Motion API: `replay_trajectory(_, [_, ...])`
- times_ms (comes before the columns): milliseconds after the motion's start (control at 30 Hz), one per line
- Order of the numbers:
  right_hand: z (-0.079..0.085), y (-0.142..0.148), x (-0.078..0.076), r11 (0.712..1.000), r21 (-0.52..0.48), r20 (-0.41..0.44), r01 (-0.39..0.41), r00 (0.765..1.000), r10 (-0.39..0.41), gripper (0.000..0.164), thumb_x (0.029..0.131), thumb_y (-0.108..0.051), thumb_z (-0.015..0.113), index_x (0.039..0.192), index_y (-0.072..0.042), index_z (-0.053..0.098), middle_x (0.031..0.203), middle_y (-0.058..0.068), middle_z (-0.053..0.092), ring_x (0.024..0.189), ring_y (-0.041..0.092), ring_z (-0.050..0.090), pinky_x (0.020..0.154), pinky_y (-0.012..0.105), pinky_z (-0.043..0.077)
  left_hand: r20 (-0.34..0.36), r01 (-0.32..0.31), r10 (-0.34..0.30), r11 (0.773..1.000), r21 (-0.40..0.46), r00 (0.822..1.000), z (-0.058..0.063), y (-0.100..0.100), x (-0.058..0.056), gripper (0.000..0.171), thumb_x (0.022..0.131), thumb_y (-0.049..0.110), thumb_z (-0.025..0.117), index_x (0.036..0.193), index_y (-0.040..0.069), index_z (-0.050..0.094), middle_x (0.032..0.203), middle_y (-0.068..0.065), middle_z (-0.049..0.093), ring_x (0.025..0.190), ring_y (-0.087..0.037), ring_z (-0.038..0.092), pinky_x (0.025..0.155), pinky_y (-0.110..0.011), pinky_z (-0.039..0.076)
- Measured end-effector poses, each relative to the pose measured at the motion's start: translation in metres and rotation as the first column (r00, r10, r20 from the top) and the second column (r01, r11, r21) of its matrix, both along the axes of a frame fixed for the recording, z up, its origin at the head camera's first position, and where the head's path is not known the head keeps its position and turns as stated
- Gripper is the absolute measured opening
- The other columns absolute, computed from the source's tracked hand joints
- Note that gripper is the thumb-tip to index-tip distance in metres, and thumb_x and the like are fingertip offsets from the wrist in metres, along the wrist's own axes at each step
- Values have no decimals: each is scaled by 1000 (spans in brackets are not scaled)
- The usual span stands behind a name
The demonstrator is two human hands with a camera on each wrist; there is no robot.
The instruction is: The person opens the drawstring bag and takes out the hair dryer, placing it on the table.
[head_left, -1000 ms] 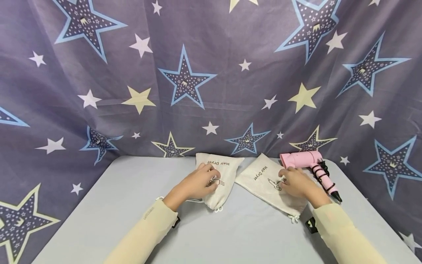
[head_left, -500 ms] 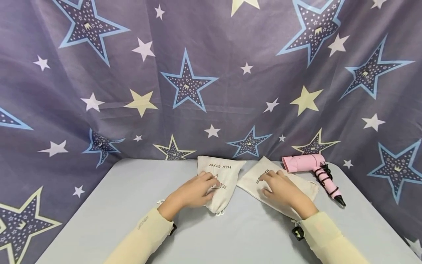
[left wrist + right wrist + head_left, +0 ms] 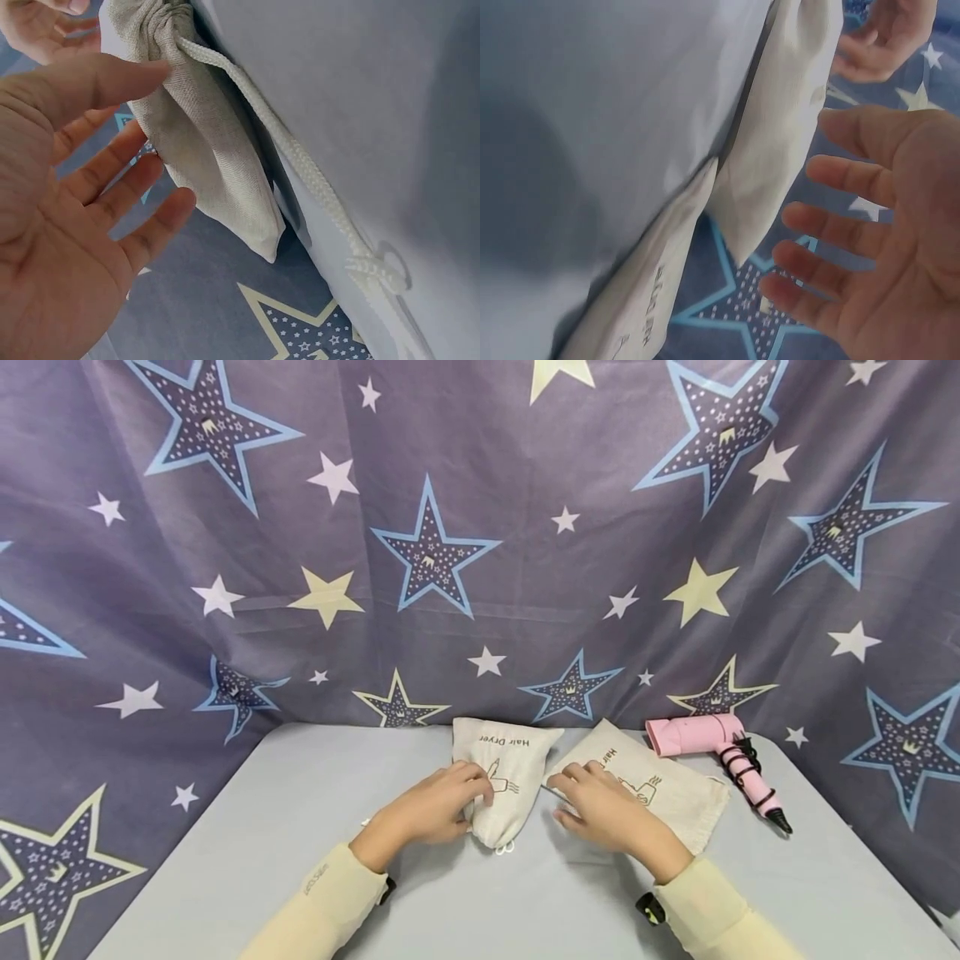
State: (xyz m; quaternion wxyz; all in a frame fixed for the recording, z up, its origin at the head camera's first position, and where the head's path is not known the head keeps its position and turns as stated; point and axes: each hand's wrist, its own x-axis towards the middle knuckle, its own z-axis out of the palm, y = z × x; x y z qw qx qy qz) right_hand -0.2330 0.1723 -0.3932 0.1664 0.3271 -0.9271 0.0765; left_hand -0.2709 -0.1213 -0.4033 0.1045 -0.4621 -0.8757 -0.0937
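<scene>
Nearest me come two pale cream sleeves (image 3: 315, 902), reaching in over one grey-white worktop (image 3: 480, 910), with a small black device (image 3: 650, 908) at each wrist. Past the cuffs are two bare hands. The left hand (image 3: 427, 806) is at the near left side of one cloth bag, its grip loose and fingers extended, holding nothing; I can't tell whether the fingertips touch the fabric. The right hand (image 3: 611, 810) is over the left corner of a second bag, its grip likewise slack, fingers spread and slightly bent, grasping nothing. So there are two bags, both cream, both printed "Hair Dryer" with a line drawing: the left bag (image 3: 510, 768) looks plump, its gathered neck and white drawstring (image 3: 292, 157) towards the person; the right bag (image 3: 667, 789) lies flatter and aslant, just beside it. Farther right, by the far edge, lies one pink hair dryer (image 3: 697, 734), its single black cord (image 3: 742, 760) wound round the handle. Behind everything hangs a purple-grey star-printed cloth (image 3: 510, 610).
</scene>
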Motion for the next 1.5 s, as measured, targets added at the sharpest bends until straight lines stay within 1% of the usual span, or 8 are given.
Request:
replay_trajectory(267, [-3,-18,5,998,16,10,-58,998,58,37,91,-27,74,123,-10,67,113,5,63,94,23,54,83,40,48,-107,16,-19,1000,-27,994,-2,3,-1,32,73,8,84,96,23,67,112,5,63,105,-16,56,84,-36,49])
replay_trajectory(467, [-1,-28,6,994,8,30,-109,994,109,39,90,-28,74,125,-12,66,116,4,63,98,23,55,85,41,49,-213,52,-70,995,-88,975,-2,4,-4,24,77,8,80,80,26,65,89,11,59,91,-13,54,80,-32,46])
replay_trajectory(567, [-2,-31,7,990,20,39,-139,990,138,44,88,-33,77,126,-14,65,116,3,62,98,22,54,86,41,48,-230,64,-89,992,-110,969,-3,4,-4,22,80,9,77,80,26,62,85,12,54,88,-13,52,78,-31,45])
replay_trajectory(767, [-4,-32,7,979,17,42,-204,978,203,59,81,-42,84,129,-16,62,118,0,60,101,19,52,88,39,48,-220,71,-97,990,-125,971,-1,3,-4,20,83,10,73,88,26,61,88,11,53,91,-13,51,78,-32,44])
replay_trajectory(933, [-3,-32,7,983,11,16,-184,983,183,59,79,-42,85,129,-19,61,119,-1,59,105,18,53,91,38,48,-233,86,-104,993,-83,967,1,2,-5,20,85,10,72,91,26,62,92,10,55,91,-15,52,79,-33,44])
replay_trajectory(1167, [0,-32,6,979,-12,-33,-205,978,205,56,80,-41,85,125,-18,61,116,-2,58,103,18,52,89,37,47,-241,136,-121,989,50,963,3,3,-8,17,87,9,70,92,24,64,96,9,60,90,-14,53,82,-33,47])
replay_trajectory(1367, [4,-36,3,972,-25,-98,-235,968,232,60,79,-46,84,125,-16,61,116,-1,58,103,18,51,88,36,47,-265,170,-129,976,136,955,11,4,-14,19,82,5,73,90,20,65,95,8,63,91,-15,56,84,-32,48])
replay_trajectory(1500, [6,-39,-1,969,-46,-132,-243,963,235,58,77,-39,88,123,-17,61,115,-1,58,103,19,50,89,36,45,-259,172,-121,967,186,958,20,6,-18,17,83,5,71,89,19,64,92,6,61,87,-15,57,80,-33,47])
